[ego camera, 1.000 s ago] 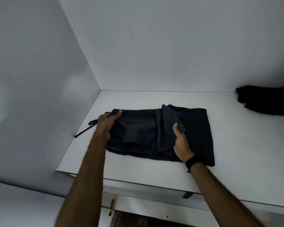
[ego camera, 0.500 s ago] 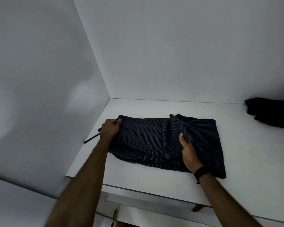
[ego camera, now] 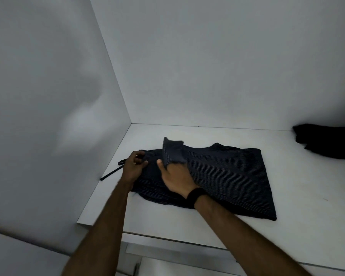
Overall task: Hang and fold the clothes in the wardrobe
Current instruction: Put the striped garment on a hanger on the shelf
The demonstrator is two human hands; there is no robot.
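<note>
Dark pinstriped fabric: a folded garment (ego camera: 223, 176) lies flat on the white wardrobe shelf (ego camera: 299, 196), close to the shelf's left end and just short of its front edge. A thin dark drawstring (ego camera: 112, 173) trails from the garment's left side toward the left side wall (ego camera: 48, 116) and rests on the shelf. Left hand (ego camera: 132, 168) sits at the garment's left edge, its fingers (ego camera: 138, 159) curled over the cloth there; whether they pinch the cloth or merely press on it cannot be told. Right hand (ego camera: 176, 179) lies over the garment's left-centre portion, thumb and fingers clamped on a fold of the fabric (ego camera: 172, 150) that stands raised above the rest of the garment. A black band (ego camera: 194, 196) encircles the right wrist, and both forearms reach in over the shelf's front edge. Well to the right of the garment, at the picture's edge and near the back wall (ego camera: 217, 66), a second black cloth (ego camera: 326, 142) lies bunched on the same shelf, apart from the striped piece.
</note>
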